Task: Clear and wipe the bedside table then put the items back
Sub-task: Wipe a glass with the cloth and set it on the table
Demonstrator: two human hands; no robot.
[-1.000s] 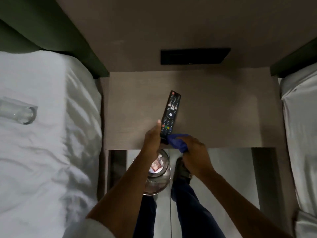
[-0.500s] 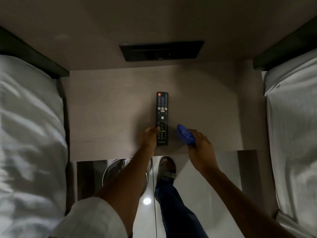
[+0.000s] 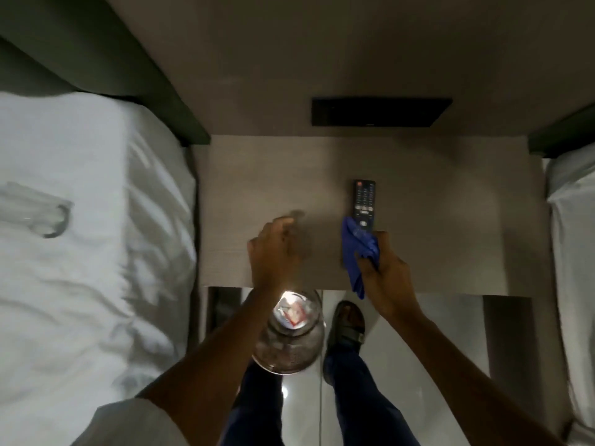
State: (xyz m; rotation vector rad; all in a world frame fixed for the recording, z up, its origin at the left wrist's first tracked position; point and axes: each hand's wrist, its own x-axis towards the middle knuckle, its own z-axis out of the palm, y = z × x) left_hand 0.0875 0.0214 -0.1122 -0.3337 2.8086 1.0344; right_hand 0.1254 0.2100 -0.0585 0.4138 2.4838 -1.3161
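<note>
1. Centre of the frame, the bedside table (image 3: 257, 175) sits between 2 white beds, with the remote (image 3: 364, 201) lying lengthwise on its right half.
2. Right hand (image 3: 388, 281) is closed around a blue cloth (image 3: 358, 252), fingers bunched on it, and the cloth overlaps the remote's near end.
3. Left hand (image 3: 273, 249) hovers over the table's near edge holding nothing; it's motion-blurred, but the fingers look loosely curled.
4. Far left, a clear glass (image 3: 42, 214) lies on its side on the left bed (image 3: 96, 284).
5. Lower centre, a round bin (image 3: 289, 336) stands on the floor just beside the person's sandalled foot (image 3: 347, 329).
</note>
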